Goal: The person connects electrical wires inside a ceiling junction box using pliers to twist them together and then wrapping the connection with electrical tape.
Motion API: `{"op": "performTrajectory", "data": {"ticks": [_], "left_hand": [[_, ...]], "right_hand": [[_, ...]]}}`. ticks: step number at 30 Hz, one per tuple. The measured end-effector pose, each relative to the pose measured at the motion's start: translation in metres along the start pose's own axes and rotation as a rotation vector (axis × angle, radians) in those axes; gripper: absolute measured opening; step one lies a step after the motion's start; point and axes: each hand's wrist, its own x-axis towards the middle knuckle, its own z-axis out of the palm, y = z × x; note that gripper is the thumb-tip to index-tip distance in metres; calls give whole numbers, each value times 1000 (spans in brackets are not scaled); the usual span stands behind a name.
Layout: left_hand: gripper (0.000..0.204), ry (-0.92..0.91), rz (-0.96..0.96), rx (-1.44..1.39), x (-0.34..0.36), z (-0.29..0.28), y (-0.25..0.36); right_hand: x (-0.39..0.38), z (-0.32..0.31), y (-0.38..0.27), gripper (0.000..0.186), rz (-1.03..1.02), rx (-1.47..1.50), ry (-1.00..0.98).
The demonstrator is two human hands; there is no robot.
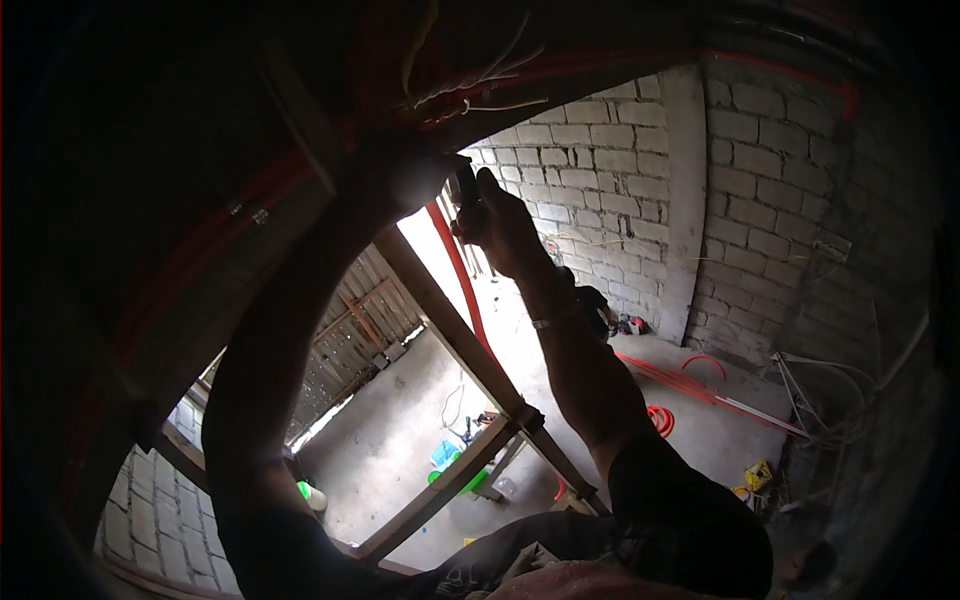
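Observation:
Both my arms reach up toward the dark ceiling. My right hand (503, 235) is closed around a short dark object (463, 188), its thumb pointing up; the object's kind does not show against the glare. Deep shadow covers my left hand (395, 185), raised beside it, and its fingers cannot be made out. Just below the hands, a red flexible conduit (462, 275) hangs down behind a wooden beam. Above them, several loose wires (490, 85) stick out from the ceiling near red tubing.
A wooden frame (450, 325) crosses between me and the concrete floor far below. Grey block walls (610, 140) rise on the right. On the floor lie red pipes (680, 380), a red coil (660, 420), a green basin (465, 480) and a white bucket (314, 497). Red conduits (190, 260) run along the ceiling.

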Motion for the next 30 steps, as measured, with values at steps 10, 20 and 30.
{"op": "performTrajectory", "data": {"ticks": [10,20,30], "left_hand": [[31,479,211,45,14,-16,12],[33,-92,-24,-142,7,-19,4],[17,-119,9,-174,6,-4,4]], "right_hand": [[12,-12,-37,49,-171,-629,-3],[19,1,-29,25,-267,-437,-150],[16,11,2,22,-273,-220,-40]]}}
